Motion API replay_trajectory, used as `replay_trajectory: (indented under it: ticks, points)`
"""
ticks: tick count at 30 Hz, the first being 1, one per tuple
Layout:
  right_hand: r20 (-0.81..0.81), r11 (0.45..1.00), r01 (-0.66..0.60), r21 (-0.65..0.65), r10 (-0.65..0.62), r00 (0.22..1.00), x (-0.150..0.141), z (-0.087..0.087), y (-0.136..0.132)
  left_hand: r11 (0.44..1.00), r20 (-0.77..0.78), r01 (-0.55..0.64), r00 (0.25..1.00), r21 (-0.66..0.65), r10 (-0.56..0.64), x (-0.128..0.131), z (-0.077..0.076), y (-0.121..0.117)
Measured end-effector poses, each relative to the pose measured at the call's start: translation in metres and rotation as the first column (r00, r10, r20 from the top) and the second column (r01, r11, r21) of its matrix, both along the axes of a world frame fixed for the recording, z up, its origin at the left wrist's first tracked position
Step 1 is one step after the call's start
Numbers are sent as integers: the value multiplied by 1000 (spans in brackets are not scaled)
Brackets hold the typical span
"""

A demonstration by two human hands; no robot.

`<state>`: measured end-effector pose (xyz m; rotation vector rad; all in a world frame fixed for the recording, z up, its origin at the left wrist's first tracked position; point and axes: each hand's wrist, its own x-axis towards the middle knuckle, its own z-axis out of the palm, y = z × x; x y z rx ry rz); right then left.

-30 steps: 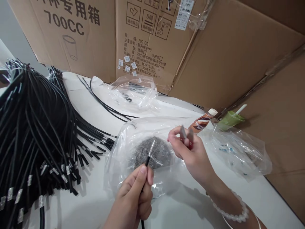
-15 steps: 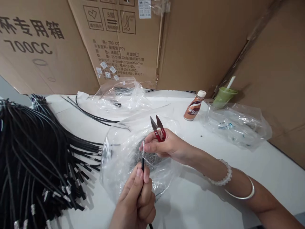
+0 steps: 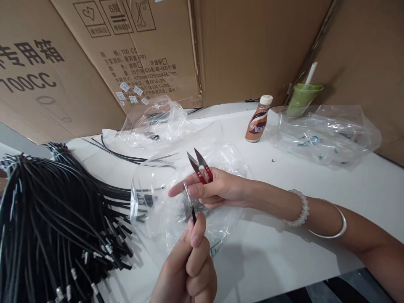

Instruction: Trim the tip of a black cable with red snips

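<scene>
My left hand [image 3: 189, 261] is closed around a black cable [image 3: 193, 214], whose stripped silvery end [image 3: 187, 194] points up and to the left. My right hand [image 3: 214, 187] holds red-handled thread snips [image 3: 200, 166], their blades apart and pointing up and left. Its index finger stretches out to the left, behind the bare cable end, and its thumb lies close beside that end. Below both hands a clear plastic bag [image 3: 158, 227] lies on the table, with a tangle of fine grey strands [image 3: 198, 205] partly hidden in it.
A big bundle of black cables [image 3: 63, 219] with silvery ends fills the left side. Cardboard boxes [image 3: 246, 46] wall off the back. Towards the back right are a coffee bottle [image 3: 258, 120], a green cup with a straw [image 3: 303, 99] and another clear bag [image 3: 334, 136].
The view has shifted and tilted. My right index finger has straightened out to the left, away from the thumb. The cable tip now leans left instead of standing upright.
</scene>
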<state>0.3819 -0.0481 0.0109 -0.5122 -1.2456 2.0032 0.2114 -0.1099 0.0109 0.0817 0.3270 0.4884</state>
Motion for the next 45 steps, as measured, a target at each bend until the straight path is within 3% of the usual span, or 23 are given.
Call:
replay_trajectory:
  ticks: [5, 10, 17, 23, 28, 33, 37, 41, 45]
  points:
    - [-101, 991, -128, -35, 123, 987, 1, 0, -1, 999, 180, 0, 984, -37, 6, 0, -5, -5]
    - [-106, 984, -89, -155, 73, 992, 0, 3, -4, 998, 122, 18, 992, -53, -11, 1, -5, -5]
    - [-154, 965, -252, -75, 239, 959, 3, 2, -3, 994, 232, 25, 973, -109, 1, 0, -5, -7]
    - [-220, 966, -168, -195, 123, 968, -1, 1, -4, 995, 270, 23, 963, -101, 5, 0, -6, -6]
    - [-193, 958, -156, -239, 110, 975, -5, 2, -6, 998, 255, -1, 967, -66, 18, 1, -8, -7]
    - [-72, 962, -77, -260, 60, 996, -7, 6, -9, 998, 169, -59, 984, -25, 62, -1, -8, -4]
    - [63, 969, 7, -248, 9, 998, -9, 9, -12, 990, 54, -52, 998, 130, 45, -3, -13, -1]
    - [108, 965, 36, -259, -8, 994, -12, 9, -16, 965, -60, -64, 995, 253, 81, -4, -17, -2]
    - [126, 949, 68, -308, -30, 992, -13, 10, -16, 959, -189, -82, 972, 271, 136, -2, -11, -3]
